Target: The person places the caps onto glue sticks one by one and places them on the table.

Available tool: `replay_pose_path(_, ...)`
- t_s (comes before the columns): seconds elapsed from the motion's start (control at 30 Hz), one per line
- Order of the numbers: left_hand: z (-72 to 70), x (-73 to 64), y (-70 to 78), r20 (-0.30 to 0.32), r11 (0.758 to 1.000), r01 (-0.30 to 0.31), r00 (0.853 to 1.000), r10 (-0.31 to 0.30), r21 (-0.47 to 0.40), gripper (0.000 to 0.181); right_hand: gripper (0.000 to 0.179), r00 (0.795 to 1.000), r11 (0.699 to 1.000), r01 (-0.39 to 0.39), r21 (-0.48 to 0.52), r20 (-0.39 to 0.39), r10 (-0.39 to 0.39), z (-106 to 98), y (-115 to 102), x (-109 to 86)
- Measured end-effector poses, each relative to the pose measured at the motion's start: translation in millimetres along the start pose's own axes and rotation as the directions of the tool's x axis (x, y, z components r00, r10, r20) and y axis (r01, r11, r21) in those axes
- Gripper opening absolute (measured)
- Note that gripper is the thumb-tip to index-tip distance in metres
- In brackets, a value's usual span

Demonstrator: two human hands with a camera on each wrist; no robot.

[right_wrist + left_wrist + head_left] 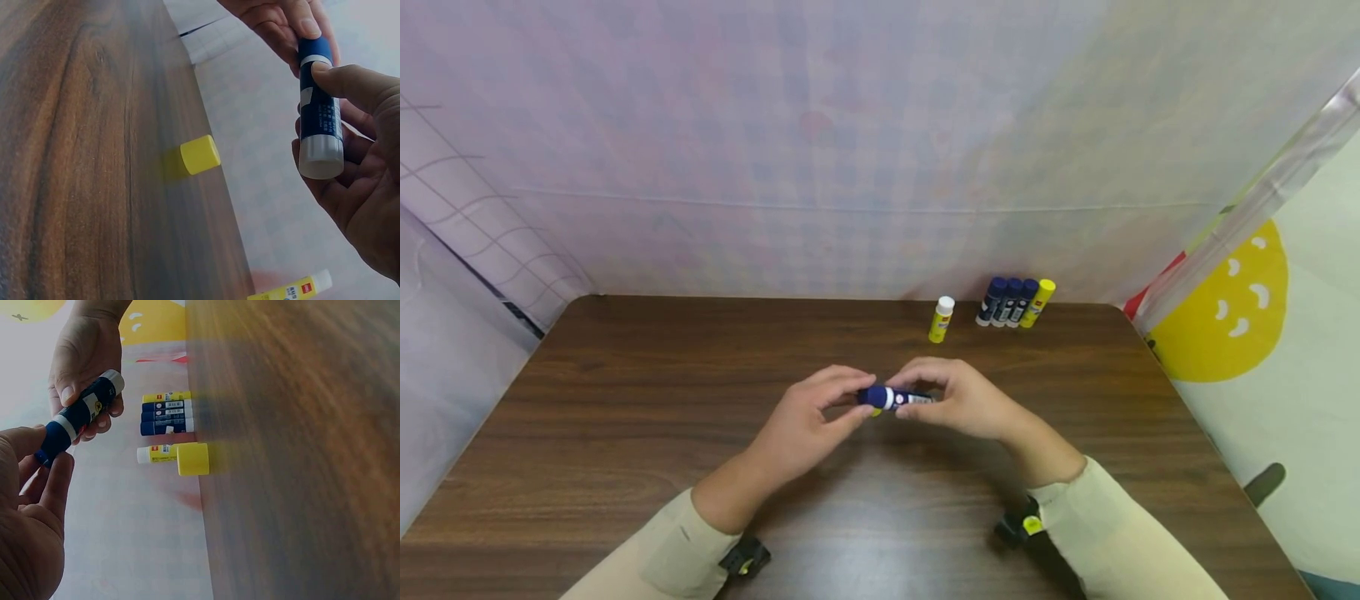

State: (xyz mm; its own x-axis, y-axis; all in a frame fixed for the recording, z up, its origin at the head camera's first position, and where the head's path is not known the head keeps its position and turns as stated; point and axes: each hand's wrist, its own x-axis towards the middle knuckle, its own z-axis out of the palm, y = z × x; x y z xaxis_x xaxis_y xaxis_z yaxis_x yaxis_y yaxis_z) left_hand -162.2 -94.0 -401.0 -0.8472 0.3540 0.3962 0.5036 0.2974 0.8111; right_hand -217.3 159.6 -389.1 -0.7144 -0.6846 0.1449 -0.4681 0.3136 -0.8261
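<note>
Both hands hold a dark blue glue stick [904,399] level above the table. My left hand [808,421] pinches its blue cap [314,47] between thumb and fingers. The right hand [968,402] grips the labelled barrel, thumb on one side and fingers curled on the other. A white band shows where cap and barrel meet, and the white base [321,157] points out past the right fingers. Below the hands a loose yellow cap [201,154] stands on the table, mostly hidden behind the glue stick in the head view.
Beyond the hands a yellow glue stick [941,320] stands with its white end up. To its right, near the back edge, three dark blue glue sticks [1006,302] and one yellow glue stick [1037,302] stand in a row. A pale curtain [820,167] hangs behind the wooden table [625,433].
</note>
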Motion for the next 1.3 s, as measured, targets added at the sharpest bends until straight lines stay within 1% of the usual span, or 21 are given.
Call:
replay_pose_path(0.23,0.1,-0.1,-1.4,0.004,1.0,-0.025,1.0,0.025,-0.012,0.036,0.029,1.0,1.0,-0.001,0.017,0.006,0.001,0.5,-2.0,-0.2)
replay_pose_path(0.6,0.9,-0.9,-1.5,0.008,1.0,-0.007,1.0,0.007,-0.01,0.034,0.028,1.0,1.0,0.004,-0.012,-0.003,-0.004,2.6,-3.2,0.3)
replay_pose_path(0.73,0.5,-0.4,-0.9,-0.001,1.0,0.001,1.0,-0.001,0.012,0.034,0.026,1.0,1.0,0.003,-0.018,-0.007,-0.004,3.6,-4.0,0.2)
replay_pose_path(0.83,0.5,0.1,0.0,-0.002,0.999,0.021,1.0,-0.02,0.038,0.033,0.024,1.0,1.0,0.002,-0.028,-0.01,-0.002,4.7,-4.7,0.1)
replay_pose_path(0.97,1.0,0.2,1.7,0.001,0.996,0.074,0.997,-0.074,0.052,0.033,0.024,1.0,0.999,0.007,-0.044,-0.012,-0.007,6.7,-5.4,-0.2)
replay_pose_path(1.13,1.4,0.2,2.5,-0.001,0.99,0.137,0.991,-0.137,0.042,0.033,0.023,0.999,0.998,0.024,-0.051,-0.022,-0.025,8.2,-6.3,-0.1)
replay_pose_path(1.3,2.2,1.1,2.1,-0.012,0.985,0.169,0.986,-0.169,0.019,0.032,0.024,0.999,0.998,0.041,-0.057,-0.034,-0.043,9.4,-7.3,0.4)
